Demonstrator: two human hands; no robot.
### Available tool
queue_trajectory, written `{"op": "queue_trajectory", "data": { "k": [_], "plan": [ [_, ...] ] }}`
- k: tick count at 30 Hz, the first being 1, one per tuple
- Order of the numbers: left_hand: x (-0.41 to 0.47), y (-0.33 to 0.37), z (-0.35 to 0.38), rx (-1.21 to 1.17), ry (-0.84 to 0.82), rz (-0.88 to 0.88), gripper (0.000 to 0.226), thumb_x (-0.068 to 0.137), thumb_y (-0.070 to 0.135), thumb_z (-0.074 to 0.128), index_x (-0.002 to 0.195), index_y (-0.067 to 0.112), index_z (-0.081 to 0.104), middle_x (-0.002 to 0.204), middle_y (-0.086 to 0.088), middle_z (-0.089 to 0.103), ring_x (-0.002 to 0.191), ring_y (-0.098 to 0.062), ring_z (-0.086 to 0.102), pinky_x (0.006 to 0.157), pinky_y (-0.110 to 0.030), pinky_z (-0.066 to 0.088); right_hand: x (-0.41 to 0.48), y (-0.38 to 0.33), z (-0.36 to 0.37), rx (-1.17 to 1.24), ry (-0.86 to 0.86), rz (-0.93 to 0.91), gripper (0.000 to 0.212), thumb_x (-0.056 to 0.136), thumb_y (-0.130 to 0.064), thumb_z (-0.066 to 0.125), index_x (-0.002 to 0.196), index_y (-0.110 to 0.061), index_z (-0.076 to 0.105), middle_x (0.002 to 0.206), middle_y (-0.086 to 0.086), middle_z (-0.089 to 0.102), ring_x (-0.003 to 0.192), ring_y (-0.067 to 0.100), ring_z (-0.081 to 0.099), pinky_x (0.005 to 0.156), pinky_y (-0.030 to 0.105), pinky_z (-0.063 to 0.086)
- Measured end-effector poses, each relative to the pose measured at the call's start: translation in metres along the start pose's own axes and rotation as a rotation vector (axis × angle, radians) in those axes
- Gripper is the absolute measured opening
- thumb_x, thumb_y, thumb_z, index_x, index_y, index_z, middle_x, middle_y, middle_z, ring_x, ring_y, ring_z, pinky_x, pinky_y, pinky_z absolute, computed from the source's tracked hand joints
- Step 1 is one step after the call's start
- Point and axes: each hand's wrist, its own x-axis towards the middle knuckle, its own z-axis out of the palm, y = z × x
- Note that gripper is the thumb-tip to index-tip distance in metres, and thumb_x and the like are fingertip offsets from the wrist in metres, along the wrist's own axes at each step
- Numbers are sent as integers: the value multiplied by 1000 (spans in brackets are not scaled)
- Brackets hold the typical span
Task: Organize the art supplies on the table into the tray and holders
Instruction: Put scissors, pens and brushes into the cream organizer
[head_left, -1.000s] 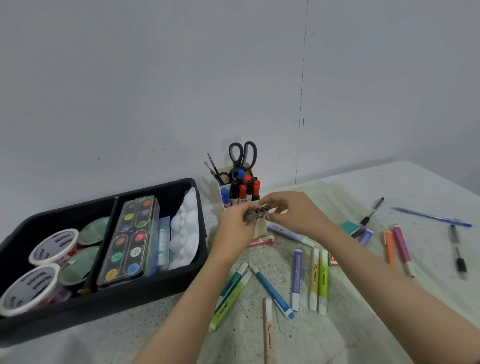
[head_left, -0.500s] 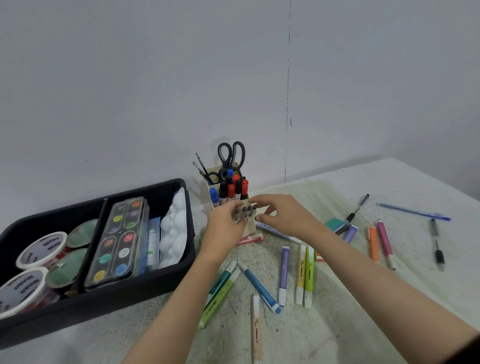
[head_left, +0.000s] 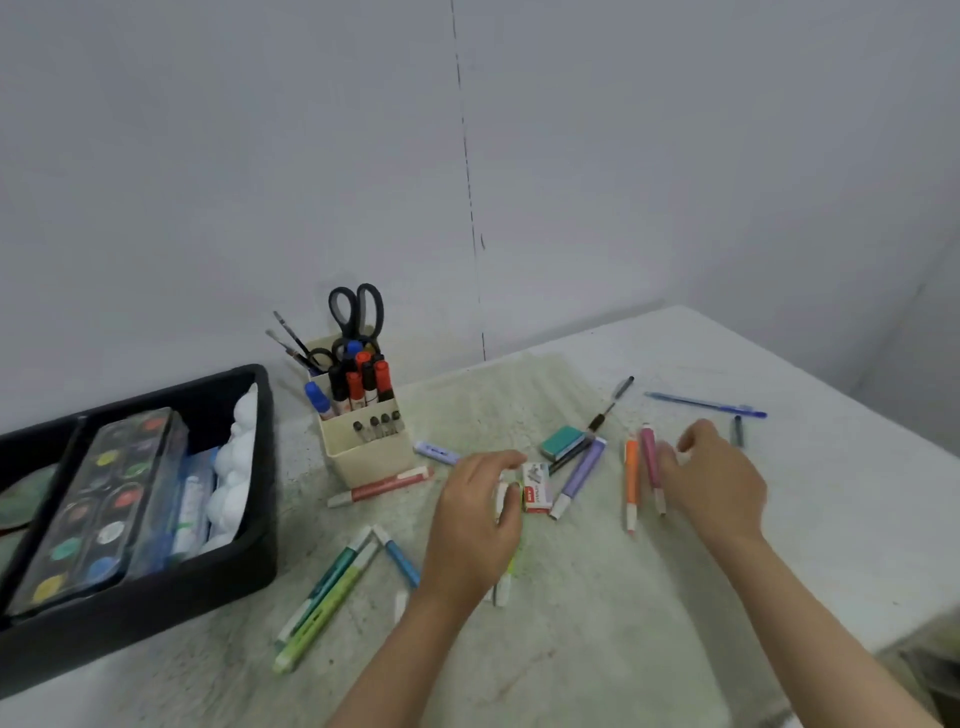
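- While loose markers litter the counter, the left black tray holds a paint palette.
- Cream holder: scissors, brushes, capped markers.
- Right hand fingers released; left hand grasp unclear.

**A:** Tray?
**B:** One black tray, at the table's left. It holds a lidded watercolour set and a white mixing palette propped against its right wall.
**A:** Holder?
**B:** One cream holder, upright, near the tray's right. In the rear are scissors, handles up, and red-capped markers. In the front are four dark-tipped pieces.
**A:** Loose on the table?
**B:** Lying flat:
- red marker, just before the holder
- teal marker and green marker, side by side
- blue marker
- purple marker
- orange marker beside the pink marker
- teal eraser
- boxed eraser
- blue pen, far right
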Motion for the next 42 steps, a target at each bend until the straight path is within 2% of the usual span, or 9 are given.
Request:
{"op": "queue_trajectory", "data": {
  "k": [7,12,15,20,24,30,35,38,42],
  "plan": [
    [1,29,46,-339,-101,-390,39,87,-7,52,86,30,61,87,10,67,82,2,62,73,-9,46,23,66,-12,-125,-76,132,22,91,-23,49,98,-3,41,89,16,59,78,33,56,63,35,41],
    [6,36,62,-618,-144,-730,23,94,0,48,91,16,64,87,-5,70,81,-15,67,69,-19,52,9,47,-25,401,-91,8,8,89,-12,54,92,-12,47,78,11,63,65,21,56,60,31,45],
    [12,44,63,-841,-218,-922,15,96,13,51,104,8,62,92,-9,72,84,-19,70,71,-24,56,-16,19,-31,569,-285,-195,17,86,-12,61,81,-17,46,67,7,64,51,9,51,50,15,40],
    [11,49,59,-1207,-182,-1030,22,97,11,42,110,1,57,90,-14,72,78,-21,70,65,-29,57,-36,-1,-24,520,-684,-387,15,80,-11,69,80,-17,55,63,-7,59,52,-1,48,54,12,39],
    [9,38,50,-1195,-76,-1078,23,99,9,37,109,0,55,98,-18,71,87,-25,70,73,-35,58,1,4,-8,332,-453,-394,5,90,-21,58,86,-24,61,81,-6,62,73,8,55,65,21,43],
    [12,31,34,-1174,-65,-1155,24,99,19,42,112,8,59,101,-13,72,78,-24,71,57,-31,57,87,29,9,-141,-129,-318,38,93,-6,44,129,-10,54,125,16,55,113,34,45,90,38,36],
    [18,30,34,-1179,-96,-1195,24,99,22,44,113,9,59,96,-10,73,70,-21,71,52,-26,55,114,33,18,-488,-137,-441,32,93,-8,38,112,-18,62,102,3,61,99,24,50,79,33,31],
    [21,29,37,-1211,-92,-1193,26,99,17,44,116,3,58,97,-14,72,71,-22,71,53,-28,56,115,34,19,-406,-35,-457,23,92,-9,46,99,-15,68,93,4,64,93,26,52,75,33,27],
    [25,27,41,-1231,-133,-1198,29,98,14,41,115,-3,57,105,-20,69,85,-26,71,61,-32,58,85,10,9,68,37,-646,9,86,-10,62,92,-13,67,85,2,67,80,24,59,72,33,34]
  ]
}}
